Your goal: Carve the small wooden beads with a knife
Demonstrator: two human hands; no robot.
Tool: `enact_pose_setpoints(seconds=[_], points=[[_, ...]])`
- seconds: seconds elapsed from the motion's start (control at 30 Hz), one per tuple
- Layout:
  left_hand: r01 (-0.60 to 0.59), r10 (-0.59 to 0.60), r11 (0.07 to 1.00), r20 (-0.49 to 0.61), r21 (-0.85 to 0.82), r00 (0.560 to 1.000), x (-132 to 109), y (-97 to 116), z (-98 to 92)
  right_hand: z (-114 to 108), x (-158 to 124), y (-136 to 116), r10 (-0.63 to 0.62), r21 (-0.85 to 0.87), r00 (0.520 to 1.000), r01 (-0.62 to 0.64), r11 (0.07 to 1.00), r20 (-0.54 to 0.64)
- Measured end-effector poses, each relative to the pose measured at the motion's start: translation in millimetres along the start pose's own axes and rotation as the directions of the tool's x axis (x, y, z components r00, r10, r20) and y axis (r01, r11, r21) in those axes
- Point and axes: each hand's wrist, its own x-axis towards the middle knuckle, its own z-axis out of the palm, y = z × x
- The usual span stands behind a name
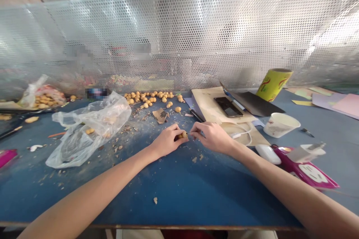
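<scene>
My left hand (167, 140) rests on the blue table (179, 190) with its fingers closed round a small tan ball (184, 134). My right hand (212, 136) is right beside it, fingers pinched on a thin tool whose tip touches the ball; the tool is too small to name. A heap of the same tan balls (151, 98) lies further back on the table. Shavings and crumbs (196, 158) are scattered round both hands.
A crumpled clear plastic bag (89, 130) lies left. Behind my right hand are brown paper with a phone (228, 106), a white cup (280, 124), a yellow roll (274, 84) and a pink pack (305, 168). A perforated metal screen (179, 41) closes the back.
</scene>
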Motion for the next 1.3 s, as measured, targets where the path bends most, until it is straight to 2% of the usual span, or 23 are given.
enact_pose_setpoints(seconds=[0.1, 0.2, 0.57, 0.77, 1.0, 1.3], points=[[-0.009, 0.009, 1.000, -0.001, 0.005, 1.000, 0.2, -0.5, 0.3, 1.2, 0.0, 1.1, -0.035, -0.015, 0.999, 0.035, 0.999, 0.027], [0.001, -0.001, 1.000, -0.006, 0.008, 1.000, 0.1, -1.6, 1.2, 0.3, -0.4, 2.3, -0.074, -0.045, 0.997, 0.074, 0.996, 0.006], [0.006, -0.006, 1.000, -0.005, 0.016, 1.000, 0.7, -1.4, 1.4, 0.0, 0.0, 3.3, -0.099, -0.035, 0.995, 0.098, 0.995, -0.025], [0.006, -0.006, 1.000, 0.002, -0.009, 1.000, 0.2, -0.6, 1.4, 3.7, 0.0, 1.7, -0.081, -0.007, 0.997, 0.081, 0.997, 0.002], [0.018, -0.019, 1.000, -0.006, -0.010, 1.000, 0.7, 1.1, 0.2, -5.5, 0.0, 6.8, -0.159, -0.031, 0.987, 0.159, 0.987, -0.015], [-0.003, 0.004, 1.000, -0.020, 0.023, 1.000, 0.5, 0.2, 1.3, -4.2, 1.3, 7.1, -0.197, -0.032, 0.980, 0.198, 0.980, 0.023]])
